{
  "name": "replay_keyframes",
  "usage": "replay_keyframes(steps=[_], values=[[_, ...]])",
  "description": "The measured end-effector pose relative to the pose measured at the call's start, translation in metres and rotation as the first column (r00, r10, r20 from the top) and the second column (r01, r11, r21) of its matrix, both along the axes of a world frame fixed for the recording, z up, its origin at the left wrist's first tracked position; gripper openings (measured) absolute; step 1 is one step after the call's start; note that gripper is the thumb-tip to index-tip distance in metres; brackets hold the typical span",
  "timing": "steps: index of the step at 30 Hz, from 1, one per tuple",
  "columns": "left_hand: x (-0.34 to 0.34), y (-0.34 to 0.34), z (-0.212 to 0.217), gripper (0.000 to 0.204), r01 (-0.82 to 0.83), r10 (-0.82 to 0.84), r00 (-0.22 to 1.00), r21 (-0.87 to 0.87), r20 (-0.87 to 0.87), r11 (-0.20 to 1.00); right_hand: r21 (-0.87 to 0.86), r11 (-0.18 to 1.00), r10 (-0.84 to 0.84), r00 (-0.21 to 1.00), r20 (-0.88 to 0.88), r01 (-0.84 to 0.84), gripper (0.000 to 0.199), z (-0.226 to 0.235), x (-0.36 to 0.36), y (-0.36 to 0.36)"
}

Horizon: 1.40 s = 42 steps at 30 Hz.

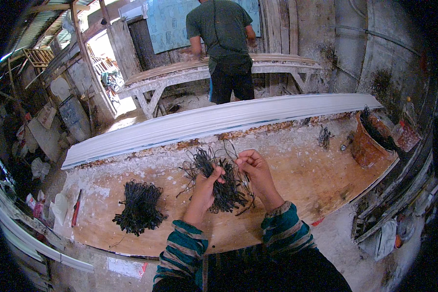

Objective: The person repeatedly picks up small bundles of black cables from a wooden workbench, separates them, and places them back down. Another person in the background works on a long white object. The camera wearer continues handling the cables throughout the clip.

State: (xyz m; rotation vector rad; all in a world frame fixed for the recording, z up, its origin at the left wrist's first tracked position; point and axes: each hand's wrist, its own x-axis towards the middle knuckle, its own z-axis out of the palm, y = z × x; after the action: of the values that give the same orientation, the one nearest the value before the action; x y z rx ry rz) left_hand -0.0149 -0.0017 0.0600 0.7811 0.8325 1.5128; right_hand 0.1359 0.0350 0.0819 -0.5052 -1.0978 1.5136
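My left hand (205,190) is closed around a bundle of thin black looped strands (227,197), cord or wire, whose ends fan out above and below the fist. Close on its right, my right hand (258,175) pinches a thin black strand (231,149) between thumb and fingertips. Whether that strand is still joined to the bundle I cannot tell. Left of my hands, a second thick bundle of black looped strands (139,207) lies on the wooden tabletop (297,182).
A long white moulding (219,122) lies along the table's far edge. An orange-brown bucket (364,143) of black strands stands at right, near a small loose bunch (325,138). A red-and-black tool (76,209) lies at left. Beyond, a person (221,41) stands at another bench (155,78).
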Motion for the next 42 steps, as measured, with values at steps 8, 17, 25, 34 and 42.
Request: replay_keyframes(steps=[8, 17, 25, 34, 42], values=[[0.000, 0.001, 0.001, 0.027, -0.047, 0.046, 0.998, -0.041, -0.030, 0.998, 0.007, 1.000, -0.020, 1.000, 0.004, 0.020, 0.015, -0.001, 0.000, 0.002], [-0.007, 0.007, -0.009, 0.037, 0.080, -0.079, 0.995, -0.026, 0.066, 0.996, 0.038, 0.998, -0.055, 0.998, 0.011, 0.054, 0.015, -0.001, 0.000, 0.001], [0.008, -0.004, 0.011, 0.019, 0.090, -0.096, 0.987, 0.052, 0.127, 0.995, 0.053, 0.994, 0.098, 0.995, 0.035, -0.100, 0.020, -0.007, -0.004, 0.002], [0.002, 0.001, -0.008, 0.027, 0.164, -0.165, 0.971, 0.019, 0.174, 0.986, 0.046, 0.995, 0.091, 0.994, 0.053, -0.094, 0.019, -0.003, -0.010, -0.007], [0.001, -0.002, -0.010, 0.032, 0.233, -0.237, 0.968, 0.051, 0.087, 0.971, 0.159, 0.987, -0.025, 0.982, 0.185, -0.005, 0.021, -0.013, -0.011, -0.001]])
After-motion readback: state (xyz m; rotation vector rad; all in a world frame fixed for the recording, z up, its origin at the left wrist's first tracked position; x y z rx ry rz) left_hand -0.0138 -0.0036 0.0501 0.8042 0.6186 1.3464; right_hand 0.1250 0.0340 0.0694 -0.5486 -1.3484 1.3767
